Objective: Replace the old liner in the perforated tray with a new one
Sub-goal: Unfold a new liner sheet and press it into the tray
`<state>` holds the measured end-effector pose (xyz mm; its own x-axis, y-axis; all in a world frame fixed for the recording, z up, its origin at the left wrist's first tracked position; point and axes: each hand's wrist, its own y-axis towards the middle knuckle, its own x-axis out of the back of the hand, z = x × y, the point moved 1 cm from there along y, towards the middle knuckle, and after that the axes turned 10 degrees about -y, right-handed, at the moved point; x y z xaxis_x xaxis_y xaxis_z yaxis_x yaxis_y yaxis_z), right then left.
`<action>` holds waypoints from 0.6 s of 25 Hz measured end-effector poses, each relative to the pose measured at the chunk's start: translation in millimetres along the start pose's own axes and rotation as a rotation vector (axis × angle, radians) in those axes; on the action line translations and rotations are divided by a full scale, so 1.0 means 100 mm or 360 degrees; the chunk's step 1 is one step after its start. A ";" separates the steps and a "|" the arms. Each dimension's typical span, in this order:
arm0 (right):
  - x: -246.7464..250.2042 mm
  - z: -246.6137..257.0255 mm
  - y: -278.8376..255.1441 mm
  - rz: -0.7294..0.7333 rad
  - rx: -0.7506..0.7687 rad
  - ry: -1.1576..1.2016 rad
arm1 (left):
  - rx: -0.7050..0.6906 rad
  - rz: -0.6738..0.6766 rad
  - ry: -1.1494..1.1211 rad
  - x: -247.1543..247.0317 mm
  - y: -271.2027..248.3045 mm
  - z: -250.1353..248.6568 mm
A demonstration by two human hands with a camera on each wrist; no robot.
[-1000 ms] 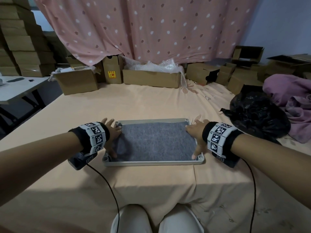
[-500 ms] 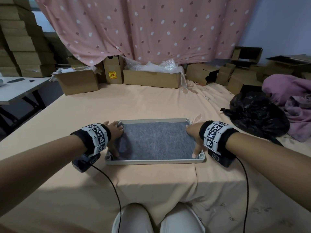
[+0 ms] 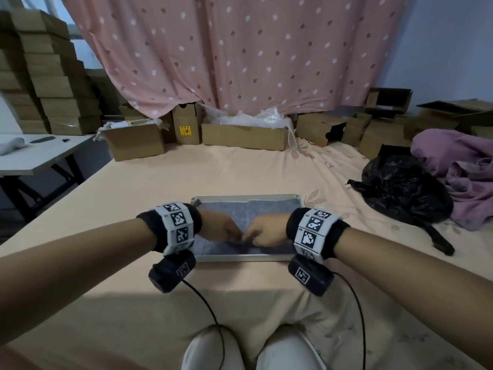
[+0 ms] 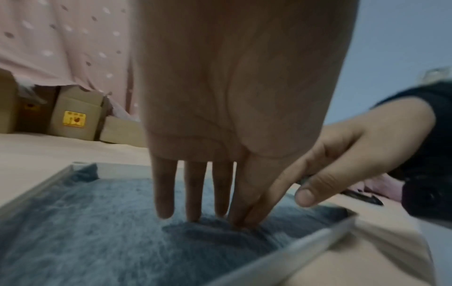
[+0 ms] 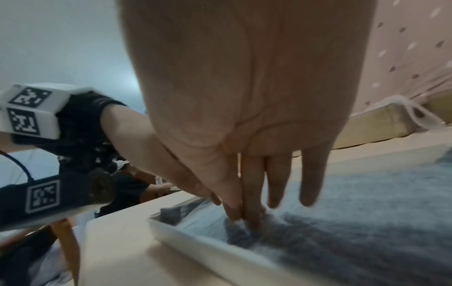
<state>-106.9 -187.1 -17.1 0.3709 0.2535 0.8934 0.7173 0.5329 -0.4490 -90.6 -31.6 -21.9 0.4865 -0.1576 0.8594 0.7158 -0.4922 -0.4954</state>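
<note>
A pale rectangular tray (image 3: 246,259) lies on the peach sheet in front of me, with a grey felt liner (image 3: 240,212) in it. Both hands meet over the liner's middle, near the front rim. My left hand (image 3: 226,231) points its fingers straight down, thumb and index tips together on the felt (image 4: 97,241). My right hand (image 3: 264,232) does the same beside it, thumb and index pinching a small dark ridge of liner (image 5: 367,222). The felt is creased under the fingertips. The front rim (image 4: 305,249) runs just below them. The tray's perforations are hidden.
A black plastic bag (image 3: 402,188) and a purple cloth (image 3: 458,166) lie to the right. Open cardboard boxes (image 3: 245,136) line the far edge under a pink curtain. A white table (image 3: 40,156) stands at the left. Cables hang from both wrist cameras.
Both hands left the tray's left and right ends and came together at the liner's middle near the front edge. The felt now shows a crease there.
</note>
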 end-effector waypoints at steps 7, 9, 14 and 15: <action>-0.18 -0.20 -0.18 0.0167 -0.0107 0.0217 | 0.0158 0.0254 0.0168 -0.09 -0.18 0.09; -0.17 -0.43 -0.32 0.0127 -0.0206 0.0235 | 0.0215 0.0239 0.0050 -0.07 -0.29 0.24; -0.18 -0.81 -0.67 0.0015 -0.0320 0.0089 | 0.0179 0.0284 0.0026 -0.01 -0.56 0.47; -0.21 -0.79 -0.67 0.0011 -0.0319 0.0046 | 0.0162 0.0274 0.0004 -0.03 -0.56 0.48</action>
<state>-115.7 -291.8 -6.8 0.3912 0.2316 0.8907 0.8167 0.3588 -0.4520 -107.8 37.8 -2.6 0.6049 -0.2343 0.7610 0.6690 -0.3689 -0.6453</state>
